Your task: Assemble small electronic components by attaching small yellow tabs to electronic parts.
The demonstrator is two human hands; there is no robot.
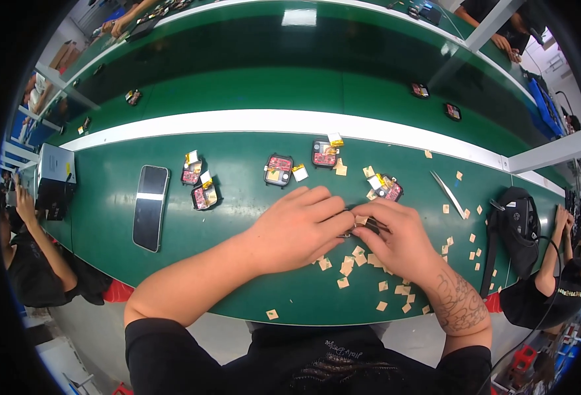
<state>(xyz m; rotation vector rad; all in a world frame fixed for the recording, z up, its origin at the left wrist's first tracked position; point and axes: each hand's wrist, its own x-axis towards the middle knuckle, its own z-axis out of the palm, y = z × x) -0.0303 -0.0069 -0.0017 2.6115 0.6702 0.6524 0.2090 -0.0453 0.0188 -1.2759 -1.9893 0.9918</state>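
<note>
My left hand and my right hand meet over the middle of the green table, fingertips pinched together. Between the right thumb and fingers is a small dark-edged part, mostly covered by the hand. A tan square pad shows at the fingertips. The left fingers are curled in against it, and what they grip is hidden. Just beyond my hands lies a black-cased circuit module. Many small tan square pads are scattered below and to the right of my hands.
More circuit modules with silver battery pouches lie beyond my hands. A phone is at left, near a white box. White tweezers and a black bag are at right. Past a white rail runs a green belt; people sit at both sides.
</note>
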